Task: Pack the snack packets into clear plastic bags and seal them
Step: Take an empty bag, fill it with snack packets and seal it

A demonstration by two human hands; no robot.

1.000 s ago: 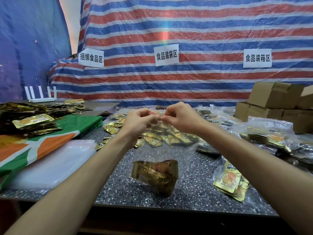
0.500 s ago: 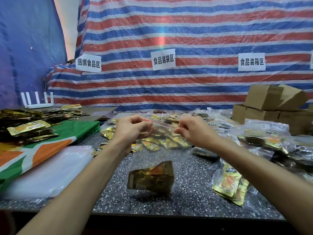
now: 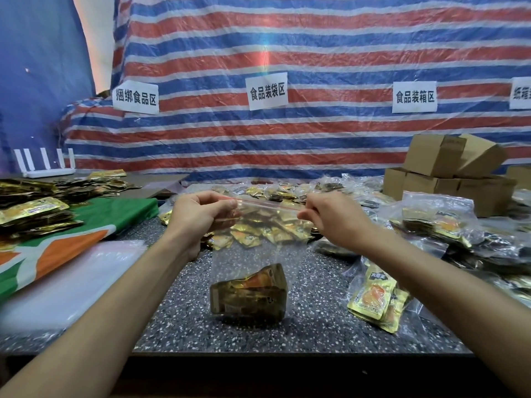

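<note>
A clear plastic zip bag (image 3: 255, 254) hangs upright over the speckled table (image 3: 316, 326), with gold snack packets (image 3: 249, 293) lying in its bottom. My left hand (image 3: 201, 214) pinches the left end of the bag's red-lined top strip. My right hand (image 3: 333, 218) pinches the right end of that strip, which stretches taut between them. Behind the bag lies a heap of loose gold packets (image 3: 267, 225).
A filled bag of packets (image 3: 376, 300) lies at the right front. More filled bags (image 3: 448, 222) and cardboard boxes (image 3: 448, 173) sit at the right. A stack of empty clear bags (image 3: 71, 280), a green-orange cloth (image 3: 71, 239) and gold packets (image 3: 34, 214) lie left.
My hands, together at the middle of the bag's top, have slid apart to its two ends, pulling the strip taut. The bag has dropped slightly toward the table.
</note>
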